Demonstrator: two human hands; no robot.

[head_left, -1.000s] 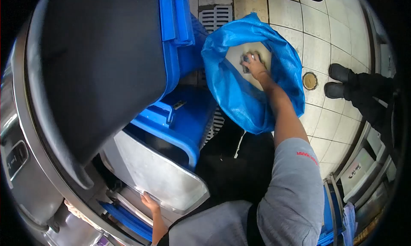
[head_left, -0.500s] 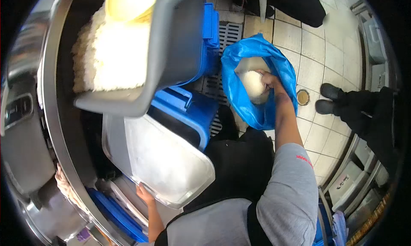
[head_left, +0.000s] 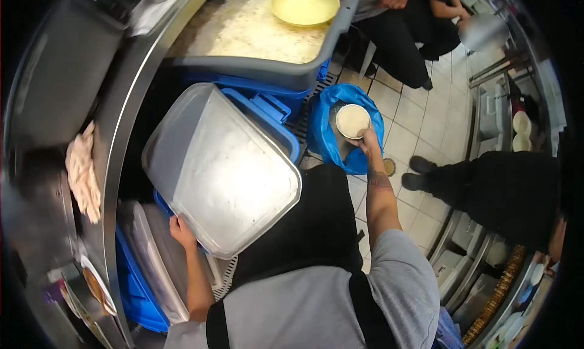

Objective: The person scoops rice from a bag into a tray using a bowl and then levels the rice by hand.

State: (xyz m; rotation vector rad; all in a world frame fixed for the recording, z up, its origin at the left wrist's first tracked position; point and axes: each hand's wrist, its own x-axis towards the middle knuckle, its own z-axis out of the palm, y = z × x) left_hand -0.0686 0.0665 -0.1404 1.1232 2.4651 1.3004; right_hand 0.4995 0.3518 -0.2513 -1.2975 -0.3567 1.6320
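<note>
My right hand [head_left: 367,141] grips the rim of a round bowl [head_left: 353,121] heaped with white grains that look like rice. The bowl is at the mouth of an open blue bag [head_left: 317,125] on the floor; how high it is above the bag's contents is hard to tell. My left hand [head_left: 181,230] is closed on the near edge of a large, translucent plastic lid [head_left: 237,172], which is tilted over a blue bin [head_left: 291,143]. My left fingertips are partly hidden by the lid.
A grey tub [head_left: 255,69] of white grains stands ahead, with a yellow bowl [head_left: 305,5] in it. A steel counter edge [head_left: 125,112] runs along the left, bearing a crumpled cloth [head_left: 84,172]. Other people stand at the far side and right. Shelves [head_left: 453,258] line the right.
My right hand has brought the grain-filled bowl up to the bag's mouth from deeper inside. The camera view has shifted, showing more of the tub. My left hand still holds the lid.
</note>
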